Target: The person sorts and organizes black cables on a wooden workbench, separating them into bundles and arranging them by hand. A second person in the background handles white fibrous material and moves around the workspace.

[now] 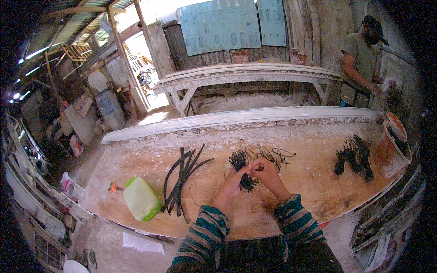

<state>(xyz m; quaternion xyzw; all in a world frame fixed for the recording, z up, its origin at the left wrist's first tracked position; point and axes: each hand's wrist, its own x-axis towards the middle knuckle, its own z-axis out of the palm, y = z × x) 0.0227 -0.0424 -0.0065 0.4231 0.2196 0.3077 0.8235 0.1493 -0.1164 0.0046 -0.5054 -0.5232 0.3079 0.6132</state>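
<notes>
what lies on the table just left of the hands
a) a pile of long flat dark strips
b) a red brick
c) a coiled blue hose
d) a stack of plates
a: a loose pile of long flat dark strips lies on the table to the left of the left hand and the right hand, with a pale jug further left.

Worn wooden workbench [300, 182] — on it black strips [182, 177], wire bundles [354, 157], green-capped jug [141, 199], orange bucket [392, 148].
</notes>
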